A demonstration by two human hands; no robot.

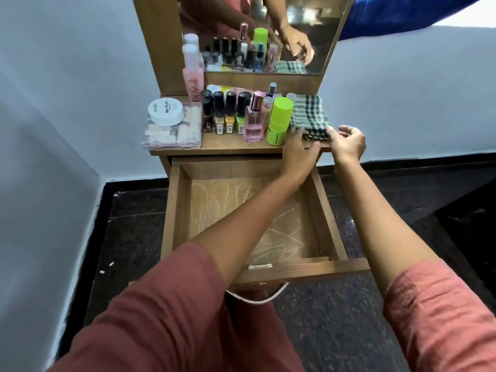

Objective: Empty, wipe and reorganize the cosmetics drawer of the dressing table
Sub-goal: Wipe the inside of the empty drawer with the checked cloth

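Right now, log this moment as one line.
drawer: open, empty | cosmetics: on tabletop | checked cloth: on tabletop | right grip: pinches its corner | left grip: on its near edge, hold unclear

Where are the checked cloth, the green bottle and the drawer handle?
checked cloth [308,116]: head view, middle of the fabric.
green bottle [277,130]: head view, on its body.
drawer handle [256,302]: head view, bottom of the metal bow.
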